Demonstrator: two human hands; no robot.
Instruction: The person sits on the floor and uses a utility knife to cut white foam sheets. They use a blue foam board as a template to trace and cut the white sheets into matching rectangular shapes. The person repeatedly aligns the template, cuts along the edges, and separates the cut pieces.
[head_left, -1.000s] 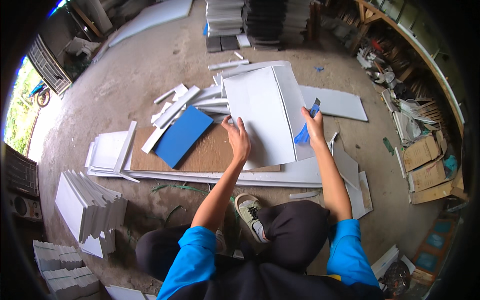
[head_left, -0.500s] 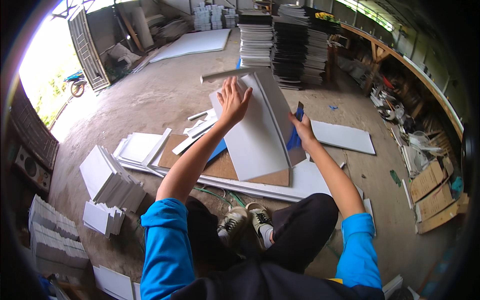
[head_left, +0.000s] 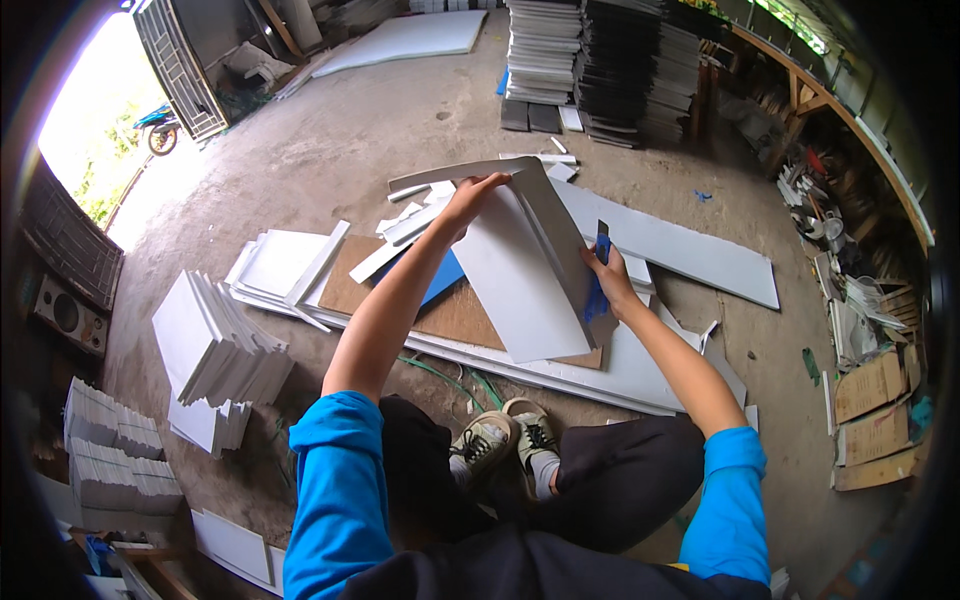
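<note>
In front of me a white and grey panel (head_left: 510,285), bent along a lengthwise crease, stands tilted over a brown board (head_left: 465,325). My left hand (head_left: 474,203) grips its upper part, fingers curled over the edge. In my right hand (head_left: 615,285) is a cutter knife (head_left: 602,243), its dark tip pointing up, close against the panel's right side. Some blue material shows just below that hand; I cannot tell whether it belongs to the knife. Beneath the brown board lie long white boards (head_left: 620,380). White offcut strips (head_left: 405,230) and a blue piece (head_left: 440,278) lie beside the panel.
Stacked white panels (head_left: 215,340) stand at the left, with more bundles (head_left: 115,450) nearer. A long white board (head_left: 680,240) lies to the right. Tall stacks (head_left: 620,70) rise at the back; cardboard (head_left: 870,400) and clutter line the right side. A speaker (head_left: 70,315) sits far left.
My left hand has gone from lying flat on the panel to gripping its upper edge. The knife stays in my right hand by the panel's side. The whole view has shifted slightly.
</note>
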